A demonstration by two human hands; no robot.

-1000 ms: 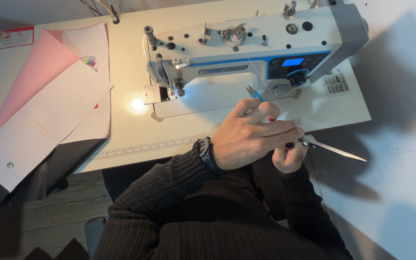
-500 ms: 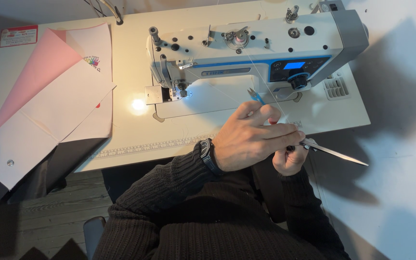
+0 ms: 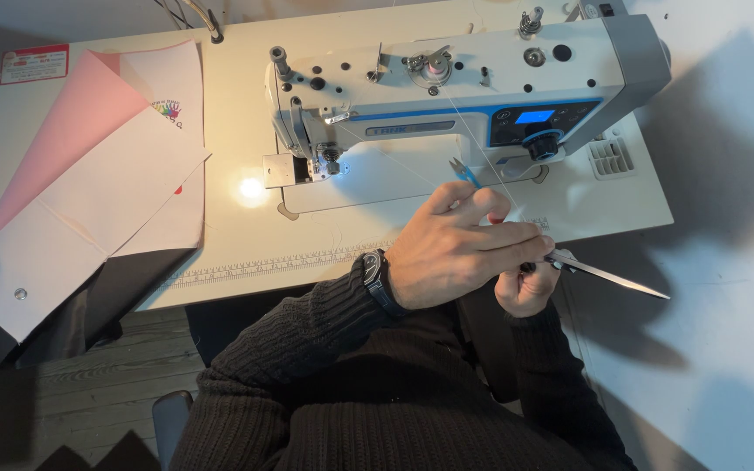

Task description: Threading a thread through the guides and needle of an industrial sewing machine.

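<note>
Head camera view, looking down at my two hands in front of a sewing table. My left hand (image 3: 455, 249) lies across the middle, fingers closed together and pinched at the tips near my right hand; a thin white thread (image 3: 473, 144) runs from the machine down toward those fingertips, though I cannot tell whether they actually grip it. One dark wristwatch (image 3: 375, 281) sits on my left wrist. My right hand (image 3: 525, 283) is mostly hidden beneath the left, curled shut around the handle end of one pair of long metal scissors (image 3: 608, 277), whose blades lie together and point away to the right, past the table edge.

Just beyond my left knuckles, one small blue thread snip (image 3: 462, 173) rests on the machine bed. One white sewing machine (image 3: 464, 83) with a blue stripe and a lit blue display stands across the cream table (image 3: 229, 105); its needle lamp throws one bright spot on the tabletop to the left. A printed ruler strip (image 3: 281, 264) runs along the table's near edge.

At the far left, well apart from my hands, lie two white fabric pieces (image 3: 106, 201) and one pink piece (image 3: 71, 122), overlapping and hanging off the table corner. Both my sleeves are dark ribbed knit.
</note>
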